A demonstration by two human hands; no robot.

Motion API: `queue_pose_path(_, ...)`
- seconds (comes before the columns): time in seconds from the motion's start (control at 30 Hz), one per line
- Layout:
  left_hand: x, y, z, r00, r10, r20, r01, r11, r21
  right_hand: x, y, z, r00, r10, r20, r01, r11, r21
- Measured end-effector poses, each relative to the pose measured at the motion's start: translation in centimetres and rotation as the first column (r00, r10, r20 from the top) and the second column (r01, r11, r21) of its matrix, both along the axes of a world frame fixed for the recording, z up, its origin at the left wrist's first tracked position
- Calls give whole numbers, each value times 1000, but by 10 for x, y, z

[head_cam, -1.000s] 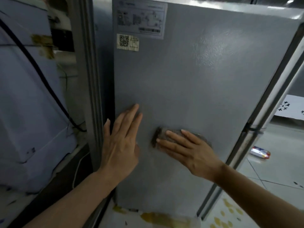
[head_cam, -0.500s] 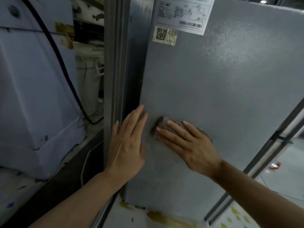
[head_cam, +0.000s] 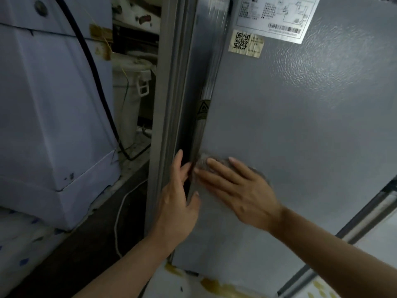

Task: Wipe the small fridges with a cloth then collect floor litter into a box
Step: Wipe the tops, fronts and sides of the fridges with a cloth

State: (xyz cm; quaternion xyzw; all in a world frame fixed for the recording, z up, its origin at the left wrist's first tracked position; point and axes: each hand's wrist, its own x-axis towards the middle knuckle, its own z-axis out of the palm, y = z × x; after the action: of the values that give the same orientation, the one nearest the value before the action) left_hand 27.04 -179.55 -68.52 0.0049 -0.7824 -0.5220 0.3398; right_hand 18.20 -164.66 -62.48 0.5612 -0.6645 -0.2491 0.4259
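— Fridge (head_cam: 300,136): grey textured side panel filling the right half of the frame, long axis running top to bottom, left edge meeting a dark vertical gap at centre.
— And the cloth (head_cam: 214,163)?
— Low centre of the frame, flat against the panel, right at that left edge, mostly hidden under the right hand (head_cam: 238,190).
— State of that grip?
— Fingers straight and spread, pressing the cloth to the panel, nothing curled round it.
— Left hand (head_cam: 176,201)?
— Just left of the cloth, nearly touching the right fingertips; fingers straight and reaching into the gap, holding nothing visible; fingertips lost in the dark slot.
— Judgement on the next stroke?
— Probably away from the edge: unwiped panel stretching up and to the right of the cloth, so right hand better placed to sweep along the long axis.
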Motion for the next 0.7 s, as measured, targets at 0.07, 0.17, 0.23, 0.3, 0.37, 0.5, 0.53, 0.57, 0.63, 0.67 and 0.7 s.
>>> queue_pose_path(0.07,1,-1,0,1000,11,-9,-11,999,43,-3,-9,32,1000,8,-11,-10,993,-115)
queue_pose_path(0.17,0,-2,-1,999,36,6,-37,993,113,-15,-30,87,998,20,-57,-42,907,-420)
queue_pose_path(0.23,0,-3,-4,998,47,30,-50,989,140,-18,-40,92,996,14,-87,-57,856,-513)
queue_pose_path(0.3,0,-4,-12,996,66,56,-73,988,135,-18,-42,65,996,43,-76,-76,863,-499)
queue_pose_path(0.37,2,-4,-20,991,90,100,-102,987,125,-15,-35,15,998,53,-22,-58,926,-372)
queue_pose_path(0.5,6,-5,-38,976,81,202,-108,986,126,-2,-15,-74,1000,-18,17,19,999,-39)
queue_pose_path(0.53,9,-6,-42,969,66,237,-98,988,122,1,-12,-84,999,-39,19,39,999,5)
queue_pose_path(0.57,11,-6,-44,962,47,267,-78,991,106,2,-10,-86,999,-50,7,50,998,36)
queue_pose_path(0.63,17,-5,-47,956,6,292,-22,998,52,0,-5,-76,999,-30,-32,31,999,44)
queue_pose_path(0.67,19,-4,-46,959,-4,284,-2,1000,22,-3,-1,-65,999,-10,-38,11,1000,2)
queue_pose_path(0.7,19,-3,-44,962,0,273,2,1000,-9,-6,2,-51,1000,7,-27,-9,997,-81)
